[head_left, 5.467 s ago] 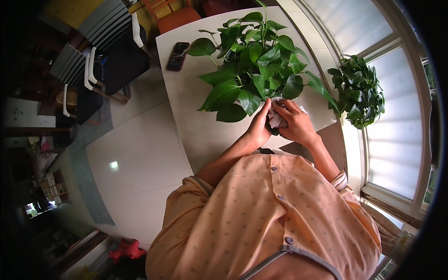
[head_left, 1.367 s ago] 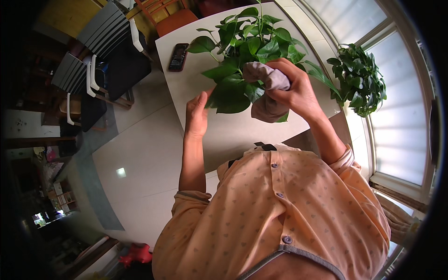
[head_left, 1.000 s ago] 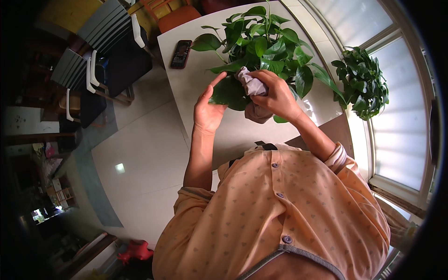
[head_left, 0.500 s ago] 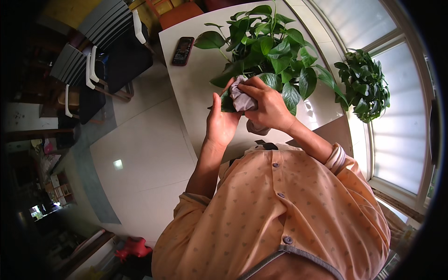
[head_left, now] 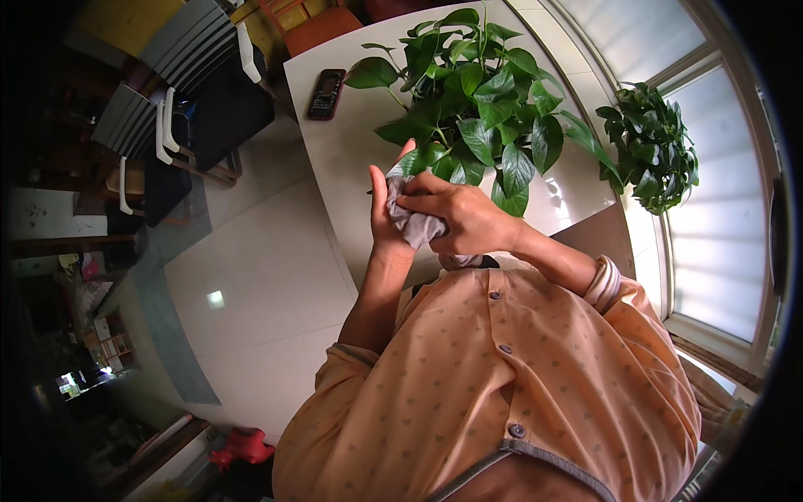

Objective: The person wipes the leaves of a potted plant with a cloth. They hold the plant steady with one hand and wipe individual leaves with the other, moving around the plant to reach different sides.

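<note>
A crumpled greyish cloth is bunched in my right hand, whose fingers press it down toward my other palm. My left hand lies palm up under the cloth, its thumb spread away and its fingers stretched out. A green leaf of the potted vine rests over those fingers, its near end covered by the cloth. The leafy plant spreads just beyond both hands on the light table. Its pot is hidden by foliage.
A dark phone lies near the table's left edge. At the right, a second leafy plant stands by the frosted window. Chairs with black seats are at the left, and an orange chair is beyond the table.
My right hand has drawn the cloth toward my body, along my left palm. More of the held leaf now shows beyond the cloth. My left hand has stayed nearly in place.
</note>
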{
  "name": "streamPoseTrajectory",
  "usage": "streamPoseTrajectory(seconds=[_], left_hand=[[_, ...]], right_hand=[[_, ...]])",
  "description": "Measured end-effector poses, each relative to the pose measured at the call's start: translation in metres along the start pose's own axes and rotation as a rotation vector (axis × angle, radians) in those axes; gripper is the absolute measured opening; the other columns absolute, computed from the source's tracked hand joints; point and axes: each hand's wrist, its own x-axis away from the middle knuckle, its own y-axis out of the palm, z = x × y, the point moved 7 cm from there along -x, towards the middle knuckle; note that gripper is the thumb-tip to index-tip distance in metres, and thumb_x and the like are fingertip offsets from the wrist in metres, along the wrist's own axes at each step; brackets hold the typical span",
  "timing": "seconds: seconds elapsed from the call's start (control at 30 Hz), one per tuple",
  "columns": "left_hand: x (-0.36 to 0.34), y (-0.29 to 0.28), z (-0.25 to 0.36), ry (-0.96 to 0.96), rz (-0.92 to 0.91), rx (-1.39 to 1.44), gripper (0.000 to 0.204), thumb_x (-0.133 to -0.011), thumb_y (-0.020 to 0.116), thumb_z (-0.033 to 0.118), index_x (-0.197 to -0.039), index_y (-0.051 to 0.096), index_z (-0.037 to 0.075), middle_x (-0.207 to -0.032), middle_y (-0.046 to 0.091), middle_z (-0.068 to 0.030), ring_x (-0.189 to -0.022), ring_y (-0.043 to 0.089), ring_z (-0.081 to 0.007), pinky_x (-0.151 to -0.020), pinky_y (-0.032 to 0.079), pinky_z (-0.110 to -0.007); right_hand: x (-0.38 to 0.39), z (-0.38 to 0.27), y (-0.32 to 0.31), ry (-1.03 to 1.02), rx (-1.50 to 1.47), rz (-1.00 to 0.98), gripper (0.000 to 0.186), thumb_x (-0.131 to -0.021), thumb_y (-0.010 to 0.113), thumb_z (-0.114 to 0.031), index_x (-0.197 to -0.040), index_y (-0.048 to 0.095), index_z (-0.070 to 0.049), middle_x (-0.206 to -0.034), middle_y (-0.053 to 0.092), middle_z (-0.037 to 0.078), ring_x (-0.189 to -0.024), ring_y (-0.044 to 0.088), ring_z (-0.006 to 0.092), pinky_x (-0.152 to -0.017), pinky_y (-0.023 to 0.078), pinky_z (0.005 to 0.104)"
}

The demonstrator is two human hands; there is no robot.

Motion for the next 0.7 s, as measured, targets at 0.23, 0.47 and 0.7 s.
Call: streamPoseTrajectory(seconds=[0.23, 0.47, 0.7], left_hand=[[0.0, 0.001, 0.003, 0.034, 0.034, 0.003, 0.075, -0.097, 0.026, 0.06, -0.148, 0.023, 0.005, -0.143, 0.041, -0.0177, -0.123, 0.048, -0.0301, -0.105, 0.038, -0.043], [-0.002, -0.002, 0.038, 0.139, 0.155, -0.263, 0.08, -0.096, 0.023, 0.063, -0.146, 0.026, 0.001, -0.143, 0.039, -0.0189, -0.13, 0.04, -0.0307, -0.111, 0.027, -0.042], [-0.009, -0.062, 0.065, 0.105, 0.305, -0.313, 0.077, -0.096, 0.028, 0.06, -0.138, 0.037, -0.004, -0.138, 0.045, -0.019, -0.13, 0.04, -0.0276, -0.106, 0.034, -0.039]], right_hand=[[0.007, 0.005, 0.004, 0.01, -0.077, -0.127, 0.06, -0.06, 0.067, -0.008, -0.12, 0.062, -0.007, -0.113, 0.057, 0.008, -0.094, 0.061, 0.0308, -0.076, 0.049, 0.0391], [0.017, 0.0, -0.016, -0.005, -0.162, -0.095, 0.058, -0.058, 0.064, -0.002, -0.116, 0.062, -0.002, -0.102, 0.061, 0.014, -0.093, 0.061, 0.0316, -0.078, 0.049, 0.0372], [0.033, 0.0, -0.063, 0.076, -0.243, 0.033, 0.057, -0.058, 0.064, -0.001, -0.115, 0.061, 0.002, -0.103, 0.062, 0.015, -0.095, 0.061, 0.0294, -0.083, 0.048, 0.0341]])
